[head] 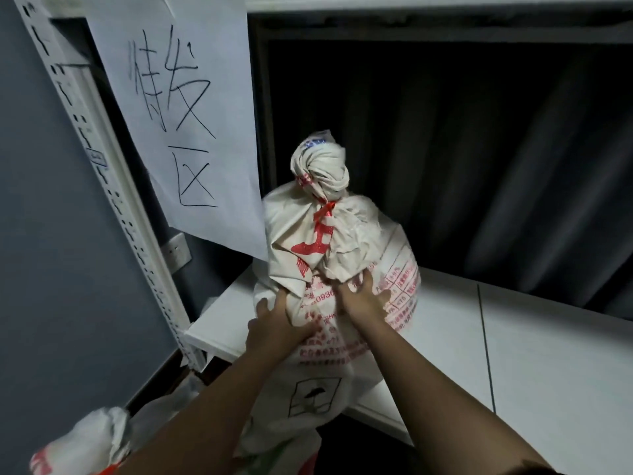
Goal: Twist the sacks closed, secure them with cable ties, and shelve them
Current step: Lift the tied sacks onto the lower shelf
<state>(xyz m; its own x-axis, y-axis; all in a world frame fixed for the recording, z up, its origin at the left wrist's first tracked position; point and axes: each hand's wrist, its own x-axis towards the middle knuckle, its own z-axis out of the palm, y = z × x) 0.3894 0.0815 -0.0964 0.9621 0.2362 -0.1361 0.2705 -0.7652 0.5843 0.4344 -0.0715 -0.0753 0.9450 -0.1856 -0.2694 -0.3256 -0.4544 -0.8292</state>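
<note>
A full white woven sack (346,255) with red print stands at the front edge of a white shelf (513,337), partly hanging over it. Its neck is twisted into a knob, and a red cable tie (325,209) cinches it. My left hand (277,323) lies against the sack's lower left side with fingers spread. My right hand (363,296) presses flat on the sack's front, fingers straight and pointing up.
A paper sign (181,108) with handwritten characters hangs from the white slotted upright (113,186) at the left. Dark curtains (479,149) close the back of the shelf. Another tied sack (85,443) lies low at the bottom left, below the shelf.
</note>
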